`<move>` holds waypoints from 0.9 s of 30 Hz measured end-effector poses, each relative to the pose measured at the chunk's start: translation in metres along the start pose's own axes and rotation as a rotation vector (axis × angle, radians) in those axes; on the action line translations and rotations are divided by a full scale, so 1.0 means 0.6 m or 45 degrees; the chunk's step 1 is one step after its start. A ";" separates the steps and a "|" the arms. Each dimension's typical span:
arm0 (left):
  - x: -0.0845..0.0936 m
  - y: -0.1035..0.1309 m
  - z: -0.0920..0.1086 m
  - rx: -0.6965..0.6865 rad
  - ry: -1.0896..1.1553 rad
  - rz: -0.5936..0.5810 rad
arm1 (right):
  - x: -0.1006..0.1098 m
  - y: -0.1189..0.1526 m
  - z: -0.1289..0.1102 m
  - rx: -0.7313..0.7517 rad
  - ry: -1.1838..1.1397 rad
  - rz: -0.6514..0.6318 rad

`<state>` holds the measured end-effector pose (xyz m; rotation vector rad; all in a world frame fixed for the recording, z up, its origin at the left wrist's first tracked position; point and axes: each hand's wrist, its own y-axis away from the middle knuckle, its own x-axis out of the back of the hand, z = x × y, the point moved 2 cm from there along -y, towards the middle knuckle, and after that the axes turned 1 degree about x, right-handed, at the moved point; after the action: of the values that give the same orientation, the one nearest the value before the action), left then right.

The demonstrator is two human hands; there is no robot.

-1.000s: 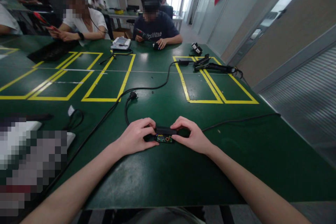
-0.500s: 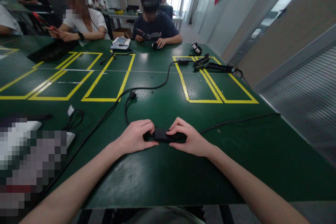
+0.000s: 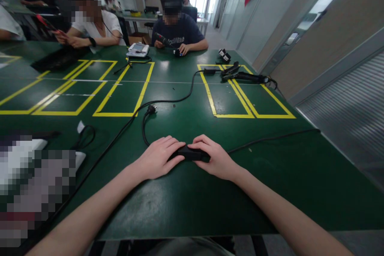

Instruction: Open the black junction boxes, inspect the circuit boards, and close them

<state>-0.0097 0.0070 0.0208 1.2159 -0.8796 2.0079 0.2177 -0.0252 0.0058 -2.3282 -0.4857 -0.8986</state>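
Observation:
A small black box [image 3: 191,153] lies on the green table [image 3: 180,204] near its front edge, with cords at both sides. My left hand [image 3: 162,156] grips its left end, thumb in front and fingers behind. From the right, my right hand [image 3: 214,156] has its fingers closed round the other end. A short black cord with a plug [image 3: 151,109] curves up from behind my left hand. Another black cord [image 3: 276,137] runs from my right hand toward the table's right edge.
A long black cable [image 3: 177,100] crosses the table to black tools [image 3: 246,77] at the back right. Yellow tape [image 3: 234,116] marks rectangles. Blurred-out objects lie at the left. Two people sit across the table, one holding a dark tool [image 3: 162,39].
My left hand has slid right along the black box, and its fingers now reach over the box's left end. My right hand has barely moved.

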 end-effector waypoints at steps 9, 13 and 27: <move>-0.012 -0.004 0.006 -0.017 -0.166 0.054 | 0.009 -0.006 -0.004 0.183 0.163 0.010; -0.008 -0.004 0.012 -0.022 -0.148 0.044 | 0.019 -0.006 -0.009 0.249 0.241 -0.036; -0.011 -0.003 0.008 -0.054 -0.050 0.175 | 0.018 -0.006 -0.012 0.290 0.243 0.064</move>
<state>-0.0035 0.0033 0.0167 1.2035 -1.0453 2.0674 0.2203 -0.0258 0.0189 -2.0181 -0.4239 -0.9760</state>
